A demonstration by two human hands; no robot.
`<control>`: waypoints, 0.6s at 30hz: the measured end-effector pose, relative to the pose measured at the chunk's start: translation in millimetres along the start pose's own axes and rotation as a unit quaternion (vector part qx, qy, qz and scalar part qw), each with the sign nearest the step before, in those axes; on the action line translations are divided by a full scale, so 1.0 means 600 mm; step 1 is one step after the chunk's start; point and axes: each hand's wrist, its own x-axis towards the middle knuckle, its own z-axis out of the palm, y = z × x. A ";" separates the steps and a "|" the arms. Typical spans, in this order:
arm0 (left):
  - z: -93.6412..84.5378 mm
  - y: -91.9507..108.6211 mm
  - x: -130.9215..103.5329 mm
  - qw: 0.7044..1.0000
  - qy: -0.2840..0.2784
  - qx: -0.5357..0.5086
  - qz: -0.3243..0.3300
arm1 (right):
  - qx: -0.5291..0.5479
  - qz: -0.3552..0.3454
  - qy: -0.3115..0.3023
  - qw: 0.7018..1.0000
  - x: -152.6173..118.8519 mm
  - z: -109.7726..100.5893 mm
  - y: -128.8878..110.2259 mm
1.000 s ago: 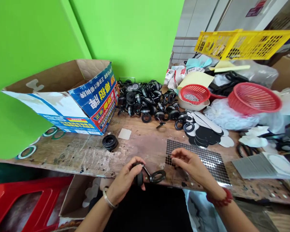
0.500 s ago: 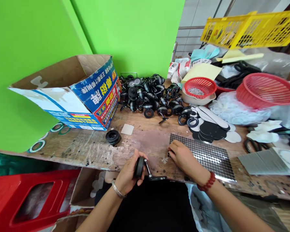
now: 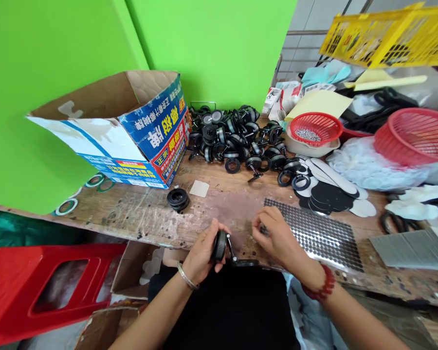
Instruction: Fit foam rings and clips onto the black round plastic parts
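My left hand (image 3: 204,250) is wrapped round a black round part (image 3: 219,245), which has a jointed metal arm ending in a flat black piece near the table's front edge. Beside the left corner of a sheet of small dark dots (image 3: 314,231), my right hand (image 3: 272,233) has its fingers curled together; something small and dark shows at the fingertips, too small to name. A stack of black rings (image 3: 178,199) lies left of my hands, next to a pale square card (image 3: 199,188).
Behind are a heap of black parts (image 3: 237,138) and a blue carton (image 3: 153,141). Red baskets (image 3: 316,127), black and white cutouts (image 3: 328,194) and a grey stack (image 3: 405,250) lie to the right. A red stool (image 3: 29,287) stands below left.
My right hand has lifted slightly off the dotted sheet's corner, its fingers now curled up. The left hand keeps its hold on the black part. The whole view has shifted a little.
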 end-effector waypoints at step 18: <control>0.006 -0.006 -0.006 1.000 0.006 0.018 -0.001 | 0.101 -0.016 -0.023 0.994 0.008 0.019 -0.083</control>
